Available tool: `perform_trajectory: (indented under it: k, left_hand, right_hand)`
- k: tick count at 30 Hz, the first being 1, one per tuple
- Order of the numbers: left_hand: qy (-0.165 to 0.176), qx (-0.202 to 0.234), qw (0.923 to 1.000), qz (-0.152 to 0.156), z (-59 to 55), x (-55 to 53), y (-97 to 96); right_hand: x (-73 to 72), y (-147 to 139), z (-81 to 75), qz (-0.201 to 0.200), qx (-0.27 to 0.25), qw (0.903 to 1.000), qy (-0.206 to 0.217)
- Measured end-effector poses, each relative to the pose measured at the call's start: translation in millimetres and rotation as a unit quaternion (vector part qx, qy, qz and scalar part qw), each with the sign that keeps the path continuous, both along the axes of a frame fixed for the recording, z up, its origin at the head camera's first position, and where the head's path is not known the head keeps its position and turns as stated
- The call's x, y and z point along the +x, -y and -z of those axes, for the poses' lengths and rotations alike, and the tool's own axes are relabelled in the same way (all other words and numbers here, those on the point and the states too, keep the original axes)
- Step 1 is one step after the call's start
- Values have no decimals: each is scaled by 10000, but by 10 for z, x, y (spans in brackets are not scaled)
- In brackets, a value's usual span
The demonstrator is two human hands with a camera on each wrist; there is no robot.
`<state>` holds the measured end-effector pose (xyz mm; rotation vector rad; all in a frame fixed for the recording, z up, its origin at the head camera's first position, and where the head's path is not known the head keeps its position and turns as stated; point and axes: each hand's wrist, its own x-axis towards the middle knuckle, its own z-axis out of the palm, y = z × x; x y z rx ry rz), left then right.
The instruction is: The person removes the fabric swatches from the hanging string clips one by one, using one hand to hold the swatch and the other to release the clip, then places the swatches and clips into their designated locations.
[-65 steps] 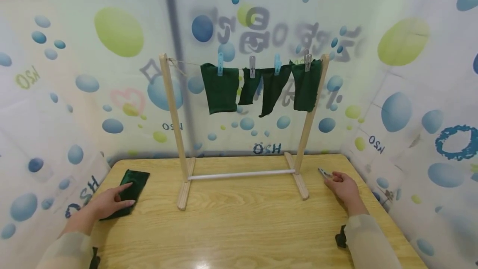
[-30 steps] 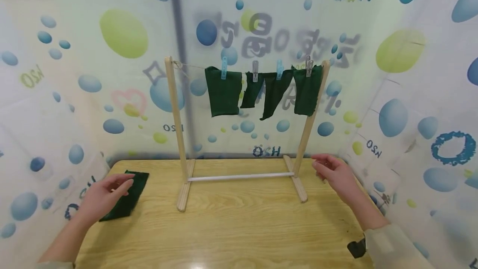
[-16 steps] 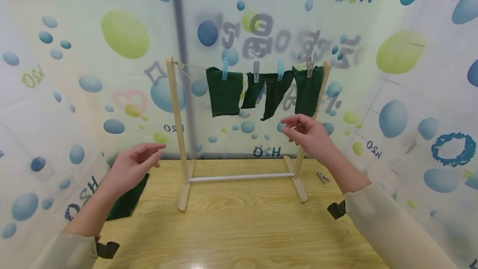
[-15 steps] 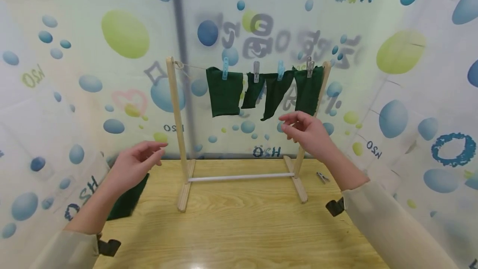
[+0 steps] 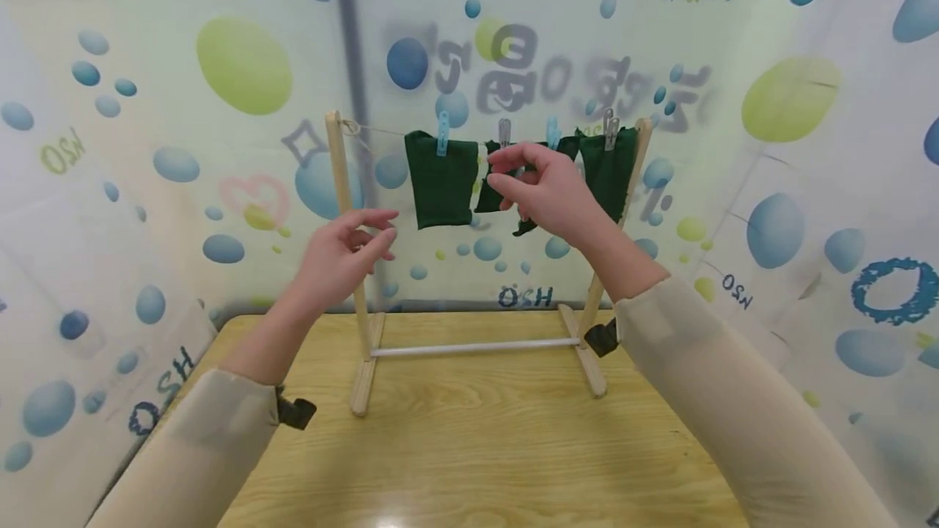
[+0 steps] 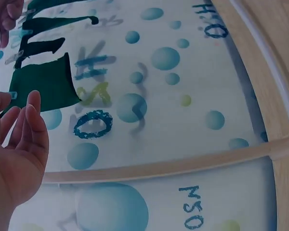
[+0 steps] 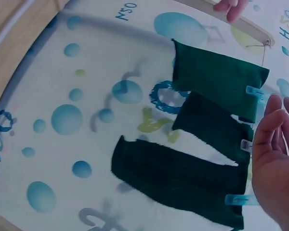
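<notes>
Several dark green cloths hang from a string between the wooden posts of a small drying rack. The leftmost cloth point(image 5: 443, 194) is held by a blue clothespin point(image 5: 443, 135); a grey clothespin point(image 5: 504, 132), another blue clothespin point(image 5: 553, 134) and a grey clothespin point(image 5: 610, 132) hold those to the right. My left hand point(image 5: 341, 255), fingers loosely bent and holding nothing, is raised near the left post point(image 5: 337, 161). In front of the middle cloths is my empty right hand point(image 5: 546, 190), partly covering them; contact is not evident. The right wrist view shows its fingers point(image 7: 269, 127) near the clothespins.
The rack has a white crossbar point(image 5: 477, 347) and wooden feet, the left foot point(image 5: 365, 377) and the right foot point(image 5: 587, 361), on a wooden table point(image 5: 469, 446). Patterned sheets point(image 5: 242, 63) enclose the table at the back and sides.
Both hands have left the table and risen toward the line, the right from a loose clothespin, the left from a green cloth. Both those things are now hidden behind my arms.
</notes>
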<state>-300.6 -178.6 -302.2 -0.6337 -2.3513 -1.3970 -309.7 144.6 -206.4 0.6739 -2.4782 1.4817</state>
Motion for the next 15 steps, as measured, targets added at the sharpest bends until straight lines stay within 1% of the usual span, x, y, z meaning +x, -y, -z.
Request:
perform_trajectory:
  k: [3,8,11,13,15]
  left_hand:
    - [122,252,9996,36,-101,-116,-144]
    - [386,449,9979,-265,-235,-296,-324]
    - [508,561,9962,-426,-289,-389,-424]
    - [520,659,9953,-486,-312,-443,-488]
    - [459,797,9945,-510,-325,-490,-546]
  right_hand:
    - [-40,106,-124,-6,-74,10000,-28]
    - [-111,266,-262,-68,-186,9997,-125]
    - [-150,349,-311,-89,-147,9996,-224]
    - [-173,396,-339,-106,-152,9995,-256]
    - [-201,435,-357,-131,-150,9995,-256]
